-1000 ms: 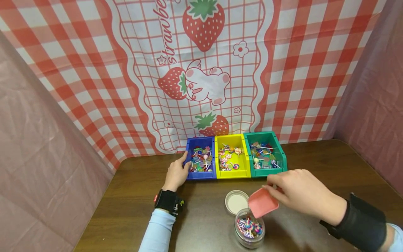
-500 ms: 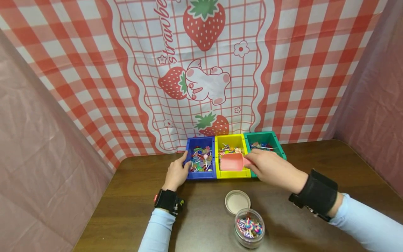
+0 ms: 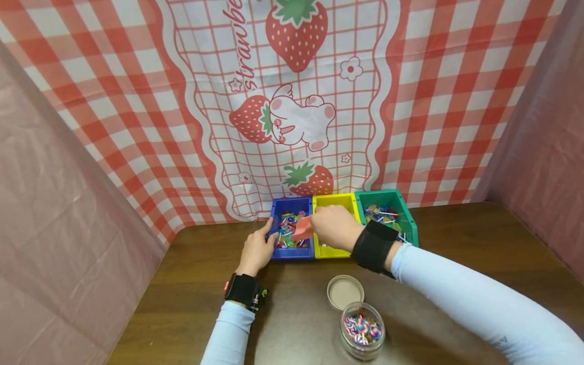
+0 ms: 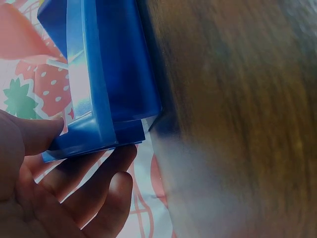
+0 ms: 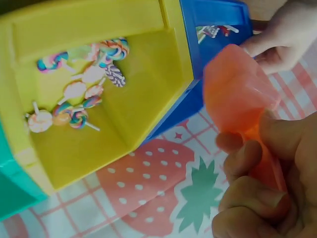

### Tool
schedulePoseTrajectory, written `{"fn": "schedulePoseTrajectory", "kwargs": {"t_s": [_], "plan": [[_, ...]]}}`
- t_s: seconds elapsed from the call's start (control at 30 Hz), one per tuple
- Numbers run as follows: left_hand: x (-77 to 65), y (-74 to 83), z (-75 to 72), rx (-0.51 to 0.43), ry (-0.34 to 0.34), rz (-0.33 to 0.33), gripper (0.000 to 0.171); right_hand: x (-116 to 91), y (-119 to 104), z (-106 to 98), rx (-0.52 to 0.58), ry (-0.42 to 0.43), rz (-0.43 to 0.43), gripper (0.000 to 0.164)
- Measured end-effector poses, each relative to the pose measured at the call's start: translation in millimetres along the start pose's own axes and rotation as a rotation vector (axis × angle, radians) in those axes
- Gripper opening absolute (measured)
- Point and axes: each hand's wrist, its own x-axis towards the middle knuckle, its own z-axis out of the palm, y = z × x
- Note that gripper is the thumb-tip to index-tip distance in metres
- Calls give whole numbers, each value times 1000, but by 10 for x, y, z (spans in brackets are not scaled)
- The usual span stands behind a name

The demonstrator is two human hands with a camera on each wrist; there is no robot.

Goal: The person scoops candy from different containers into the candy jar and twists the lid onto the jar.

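My right hand (image 3: pixel 337 228) grips the handle of a pink scoop (image 3: pixel 302 228), fingers curled round it in the right wrist view. The scoop (image 5: pixel 235 89) is tilted over the blue bin (image 3: pixel 292 255), which holds small mixed candies and lollipops; whether anything is in the scoop cannot be told. At that bin's left side, my left hand (image 3: pixel 256 252) pinches the wall, the thumb on one face and fingers on the other in the left wrist view. Adjoining on the right is a yellow bin (image 5: pixel 148 84) with small lollipops, partly hidden by my right hand in the head view.
A green bin (image 3: pixel 380 197) with mixed candies completes the row on the right. Nearer the front stands a glass jar (image 3: pixel 360 353) of tiny lollipops, with a round lid (image 3: pixel 345 293) lying behind it. A checked strawberry cloth (image 3: pixel 301 116) hangs behind the wooden table (image 3: pixel 191 304).
My right hand has carried the scoop from above the jar, over the yellow bin, leftward to the blue bin, where it now tilts. The left hand has stayed in place.
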Motion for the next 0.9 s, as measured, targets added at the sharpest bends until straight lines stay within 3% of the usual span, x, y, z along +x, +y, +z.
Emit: {"fn": "schedulePoseTrajectory", "kwargs": {"t_s": [0.27,0.67,0.77,0.9], "plan": [[-5,-2,-7,1,11,6,51,254,-202,120,-142,5,-74,17],[-17,-12,18,10,10,15,51,441,-311,227,-120,-184,84,13],[-15,-3,14,11,12,13,50,443,-300,248,-99,-194,103,13],[-13,14,5,14,20,16,50,419,-283,313,-64,-147,102,13]]}}
